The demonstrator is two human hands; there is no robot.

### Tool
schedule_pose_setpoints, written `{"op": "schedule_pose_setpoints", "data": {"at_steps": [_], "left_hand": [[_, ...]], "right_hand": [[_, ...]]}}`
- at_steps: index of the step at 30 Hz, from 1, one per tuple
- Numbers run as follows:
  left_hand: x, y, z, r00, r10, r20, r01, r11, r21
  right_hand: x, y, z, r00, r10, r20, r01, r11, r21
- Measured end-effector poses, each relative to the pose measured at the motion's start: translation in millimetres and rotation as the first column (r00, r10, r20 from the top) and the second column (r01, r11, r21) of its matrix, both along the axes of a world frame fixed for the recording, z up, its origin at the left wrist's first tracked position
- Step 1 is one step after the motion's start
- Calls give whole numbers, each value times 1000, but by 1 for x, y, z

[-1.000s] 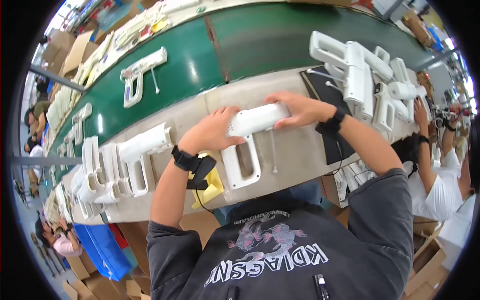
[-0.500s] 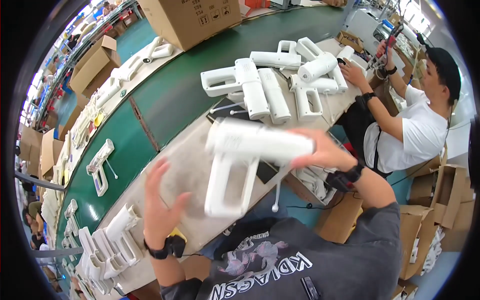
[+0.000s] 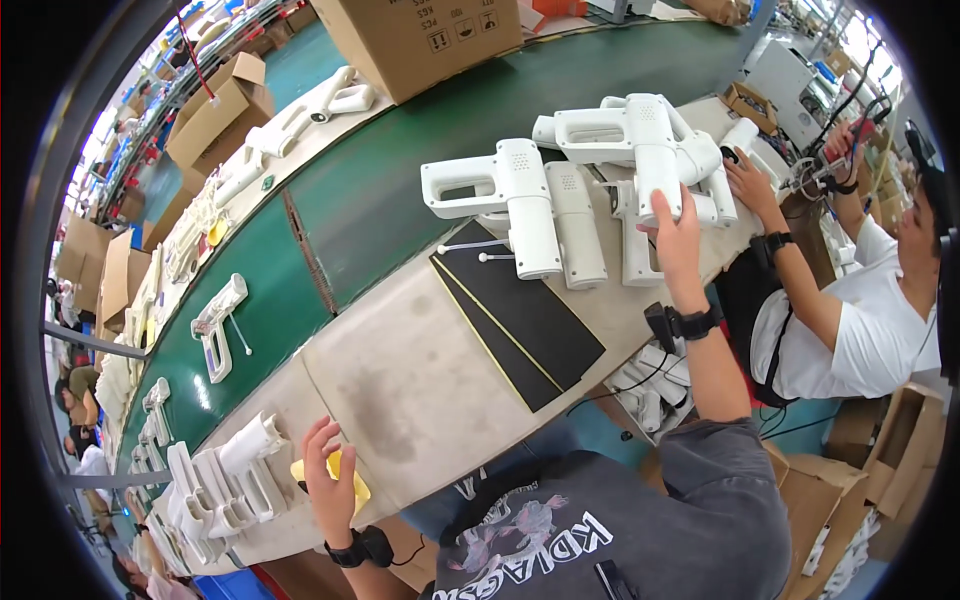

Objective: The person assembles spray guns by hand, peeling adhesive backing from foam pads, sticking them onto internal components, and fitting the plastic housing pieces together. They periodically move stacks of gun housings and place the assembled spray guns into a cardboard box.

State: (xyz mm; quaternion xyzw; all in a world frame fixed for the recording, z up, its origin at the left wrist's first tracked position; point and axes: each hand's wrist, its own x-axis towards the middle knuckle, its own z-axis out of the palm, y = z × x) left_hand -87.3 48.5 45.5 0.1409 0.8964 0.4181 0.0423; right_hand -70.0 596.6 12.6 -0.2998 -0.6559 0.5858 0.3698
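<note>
My right hand (image 3: 677, 242) grips the barrel end of a white pistol-shaped device (image 3: 650, 128) with a loop handle and a dotted grille. That device lies on top of a pile of similar ones at the right of the bench. Just left of it, another white device (image 3: 525, 205) rests with its loop handle toward the left. My left hand (image 3: 328, 470) is raised at the lower left, fingers apart, holding nothing. Behind it a yellow object (image 3: 358, 490) is partly covered. Several open white housing shells (image 3: 215, 490) stand in a row left of that hand.
A black sheet (image 3: 520, 325) with a yellowish edge lies on the pale bench (image 3: 400, 370). Beyond runs a green conveyor belt (image 3: 370, 240) carrying a half-open device (image 3: 218, 325). A large carton (image 3: 420, 45) stands at the back. To the right, a co-worker's hand (image 3: 752, 185) touches the pile.
My right hand has carried the white device rightward from over the bench onto the pile. My left hand has moved lower, toward the yellow object. The view has shifted somewhat.
</note>
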Motion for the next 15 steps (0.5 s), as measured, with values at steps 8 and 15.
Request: {"op": "schedule_pose_setpoints", "data": {"at_steps": [8,15], "left_hand": [[24,-12,-8,995,65,70,-71,994,85],[44,-44,-20,996,68,59,-75,988,133]], "right_hand": [[-10,-31,-39,998,-56,3,52,943,328],[-14,-22,-70,947,-197,254,62,887,458]]}}
